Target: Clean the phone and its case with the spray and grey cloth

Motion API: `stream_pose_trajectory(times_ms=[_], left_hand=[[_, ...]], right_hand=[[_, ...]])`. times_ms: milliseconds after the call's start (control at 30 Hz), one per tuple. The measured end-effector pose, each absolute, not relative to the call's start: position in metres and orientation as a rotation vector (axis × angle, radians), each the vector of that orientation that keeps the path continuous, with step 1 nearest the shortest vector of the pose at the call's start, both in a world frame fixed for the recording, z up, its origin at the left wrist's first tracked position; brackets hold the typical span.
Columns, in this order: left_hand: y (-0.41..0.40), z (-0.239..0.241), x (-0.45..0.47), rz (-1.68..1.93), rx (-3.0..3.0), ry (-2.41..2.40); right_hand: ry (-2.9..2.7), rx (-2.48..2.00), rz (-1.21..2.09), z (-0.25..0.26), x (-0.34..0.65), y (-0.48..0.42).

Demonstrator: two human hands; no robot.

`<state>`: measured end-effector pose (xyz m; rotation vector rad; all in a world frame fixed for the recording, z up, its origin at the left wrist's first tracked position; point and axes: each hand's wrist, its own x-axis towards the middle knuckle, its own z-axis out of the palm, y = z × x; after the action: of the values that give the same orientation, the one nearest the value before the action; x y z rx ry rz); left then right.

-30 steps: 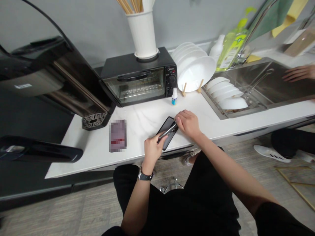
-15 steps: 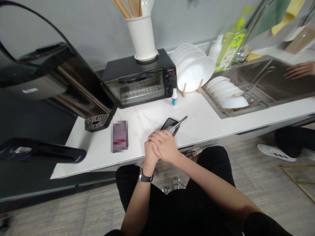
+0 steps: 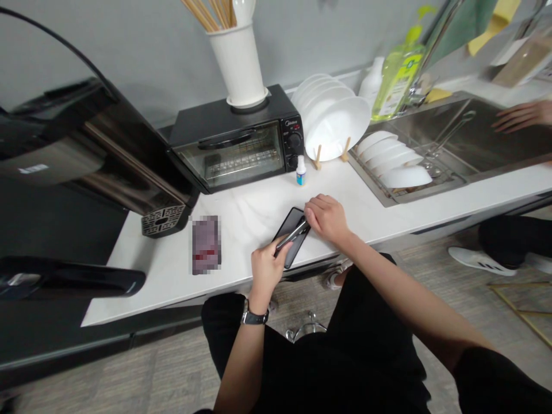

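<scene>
Phone on countertop before toaster oven; bottle between them; bowls in sink rack right

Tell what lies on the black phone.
A slim metal bar lies across the black phone, held by the left hand; the right hand touches its edge. The screen beneath is hidden.

Left hand and right hand unclasped, left on metal strip across phone, right at its edge

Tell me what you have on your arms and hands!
The left hand and right hand wear no gloves. A watch with a dark strap and a metal-looking case sits on the left wrist. A short black sleeve ends above the right elbow.
</scene>
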<state>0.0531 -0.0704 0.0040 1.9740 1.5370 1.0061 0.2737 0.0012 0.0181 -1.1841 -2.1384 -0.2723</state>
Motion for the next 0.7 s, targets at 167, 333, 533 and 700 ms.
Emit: stream_pose_trajectory(times_ms=[167,333,533,700], left_hand=[[-0.071,0.003,0.054,1.017,1.977,1.492],[-0.067,-0.004,0.051,0.788,2.154,1.716],[-0.066,-0.014,0.042,0.656,2.265,1.798],[-0.071,-0.006,0.044,0.787,2.176,1.693]], right_hand=[[-2.044,-1.263,-0.203,0.02,0.262,-0.008],[-2.17,-1.083,-0.07,0.021,0.191,-0.051],[-2.223,-0.954,-0.041,0.017,0.165,-0.073],[-2.346,-0.935,-0.176,0.017,0.205,-0.053]])
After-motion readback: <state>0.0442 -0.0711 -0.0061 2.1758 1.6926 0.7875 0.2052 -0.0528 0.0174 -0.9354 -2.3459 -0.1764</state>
